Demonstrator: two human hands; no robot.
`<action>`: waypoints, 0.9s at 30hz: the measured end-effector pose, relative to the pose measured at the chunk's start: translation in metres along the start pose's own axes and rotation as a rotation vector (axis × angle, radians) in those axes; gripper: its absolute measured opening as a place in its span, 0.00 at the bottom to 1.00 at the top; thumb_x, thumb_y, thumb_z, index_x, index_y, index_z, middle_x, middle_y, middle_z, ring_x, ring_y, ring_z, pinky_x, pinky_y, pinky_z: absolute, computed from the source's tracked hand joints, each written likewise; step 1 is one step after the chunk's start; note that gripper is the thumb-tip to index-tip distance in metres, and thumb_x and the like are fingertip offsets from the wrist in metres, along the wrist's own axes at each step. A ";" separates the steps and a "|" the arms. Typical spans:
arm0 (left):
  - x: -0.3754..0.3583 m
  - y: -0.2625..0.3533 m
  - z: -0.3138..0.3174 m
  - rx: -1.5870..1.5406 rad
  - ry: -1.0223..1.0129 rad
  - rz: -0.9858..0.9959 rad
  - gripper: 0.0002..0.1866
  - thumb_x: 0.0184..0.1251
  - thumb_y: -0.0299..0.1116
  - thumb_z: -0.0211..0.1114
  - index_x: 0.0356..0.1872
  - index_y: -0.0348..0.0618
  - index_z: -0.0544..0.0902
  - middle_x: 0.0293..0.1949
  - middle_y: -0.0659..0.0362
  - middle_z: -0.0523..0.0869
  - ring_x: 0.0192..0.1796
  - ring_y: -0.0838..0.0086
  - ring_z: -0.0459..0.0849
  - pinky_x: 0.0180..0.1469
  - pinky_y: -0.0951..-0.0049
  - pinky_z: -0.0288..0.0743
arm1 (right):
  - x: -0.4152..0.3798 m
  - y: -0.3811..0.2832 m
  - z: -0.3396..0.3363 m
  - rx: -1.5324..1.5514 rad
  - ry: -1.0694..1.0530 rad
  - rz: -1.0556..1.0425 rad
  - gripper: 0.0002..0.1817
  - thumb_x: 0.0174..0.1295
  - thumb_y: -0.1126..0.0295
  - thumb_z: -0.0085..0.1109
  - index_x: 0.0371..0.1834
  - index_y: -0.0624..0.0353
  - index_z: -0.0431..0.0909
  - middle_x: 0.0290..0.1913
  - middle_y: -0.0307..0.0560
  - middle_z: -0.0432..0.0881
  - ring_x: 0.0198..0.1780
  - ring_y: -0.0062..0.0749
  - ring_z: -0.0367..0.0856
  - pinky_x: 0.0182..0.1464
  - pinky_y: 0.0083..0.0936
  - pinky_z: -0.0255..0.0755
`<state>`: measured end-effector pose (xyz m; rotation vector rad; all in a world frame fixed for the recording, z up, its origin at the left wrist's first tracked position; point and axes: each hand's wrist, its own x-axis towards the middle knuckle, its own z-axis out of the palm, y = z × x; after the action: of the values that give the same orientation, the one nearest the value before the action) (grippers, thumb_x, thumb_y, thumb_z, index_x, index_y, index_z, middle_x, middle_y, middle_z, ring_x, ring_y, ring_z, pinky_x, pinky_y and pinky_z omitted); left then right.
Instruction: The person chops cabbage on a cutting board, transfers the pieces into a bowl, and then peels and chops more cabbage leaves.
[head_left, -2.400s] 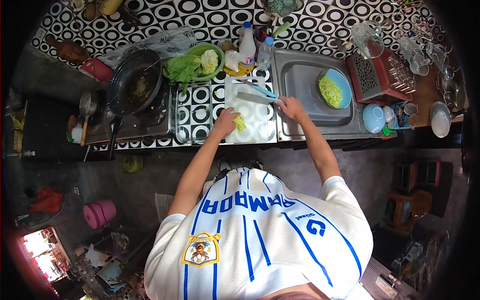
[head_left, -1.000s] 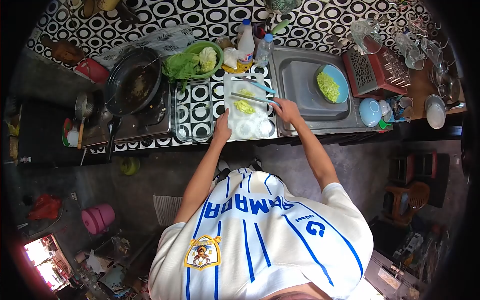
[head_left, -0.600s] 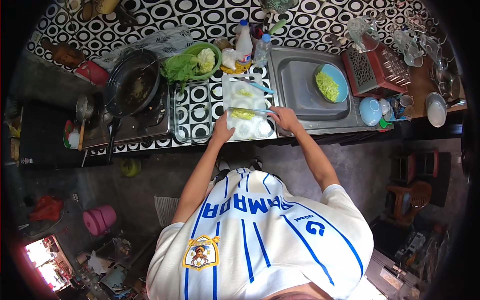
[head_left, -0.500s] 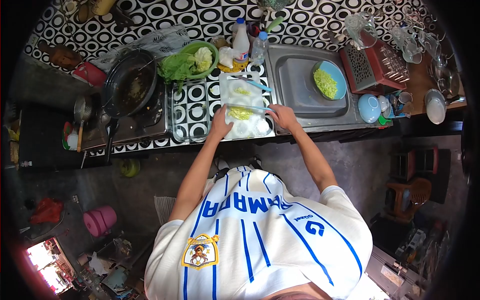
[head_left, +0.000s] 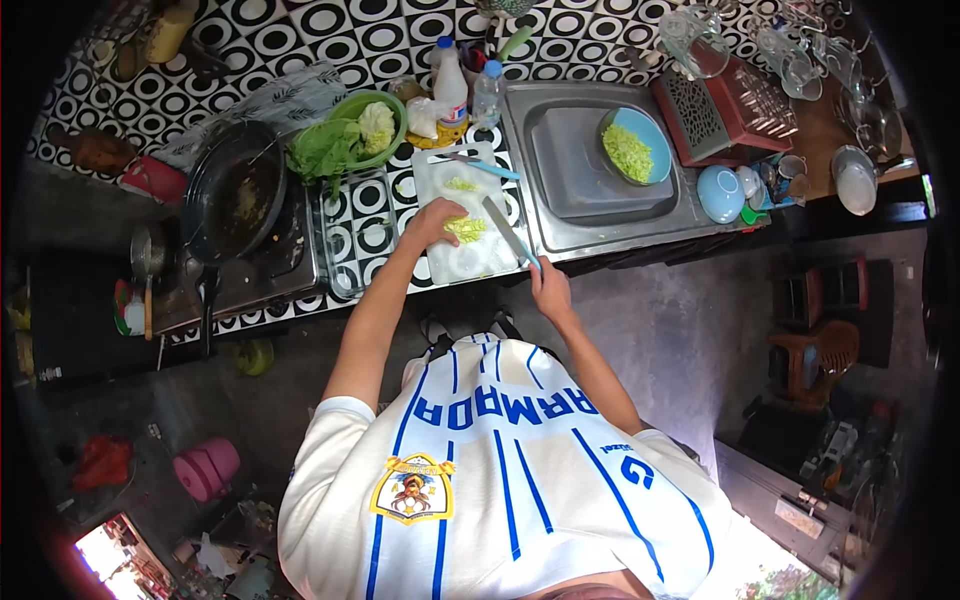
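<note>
My right hand (head_left: 551, 288) grips the light-blue handle of a kitchen knife (head_left: 507, 230) beyond the board's right front corner. The knife's blade slants up and left over the board's right side. My left hand (head_left: 434, 222) is closed on the left end of a small pile of cut cabbage (head_left: 467, 230); its fingertips are partly hidden. Under the cabbage lies a pale cutting board (head_left: 455, 266). A few more cabbage shreds (head_left: 461, 184) lie farther back on it. A second blue-handled knife (head_left: 492, 169) rests across the board's back edge.
Left of the board are a glass dish (head_left: 345, 285), a green bowl (head_left: 398, 110) with leafy greens and cabbage, and a black wok (head_left: 235, 195) on the stove. Bottles (head_left: 452, 90) stand behind. A blue bowl (head_left: 655, 150) of shredded cabbage sits over the sink (head_left: 520, 105).
My right hand has drawn the knife back toward me and right, turning its blade from crosswise to slanting. My left hand has moved onto the cabbage pile. The camera view has shifted slightly.
</note>
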<state>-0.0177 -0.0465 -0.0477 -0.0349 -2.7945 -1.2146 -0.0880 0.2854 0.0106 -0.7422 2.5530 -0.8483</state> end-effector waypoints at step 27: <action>-0.017 0.037 0.033 0.033 0.220 -0.093 0.10 0.59 0.31 0.71 0.41 0.40 0.90 0.44 0.57 0.90 0.55 0.60 0.83 0.58 0.63 0.78 | -0.012 -0.035 0.030 0.273 0.004 -0.066 0.14 0.72 0.68 0.49 0.53 0.68 0.67 0.31 0.74 0.80 0.37 0.72 0.81 0.38 0.55 0.72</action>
<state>-0.0007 0.0028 -0.0448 0.2194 -2.6490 -1.1152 -0.0514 0.2543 0.0116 -0.7405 2.3598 -1.1905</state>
